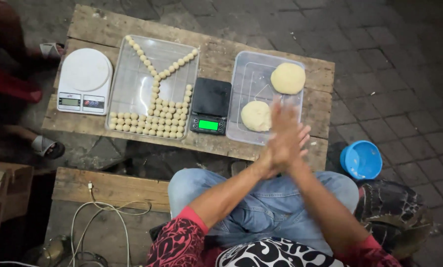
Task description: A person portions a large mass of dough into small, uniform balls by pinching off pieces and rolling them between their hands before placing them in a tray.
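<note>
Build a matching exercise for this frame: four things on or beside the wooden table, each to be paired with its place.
Things:
1. white scale
2. black scale
3. blue bowl
4. small dough balls

Places:
A. on the ground to the right of the table
B. between the two clear trays
C. at the table's left end
D. in the left clear tray

Pairs: 1-C, 2-B, 3-A, 4-D

On a wooden table (pixel 216 59), a round scale (pixel 85 80) stood at the left, then a tray (pixel 132 84) holding rows of dough balls (pixel 157 121), a small scale (pixel 210 106), and a tray (pixel 248 79) with two dough lumps (pixel 287 78). The hands (pixel 284 141) were pressed together before the right tray, and a bowl (pixel 362 159) sat on the ground to the right.
</note>
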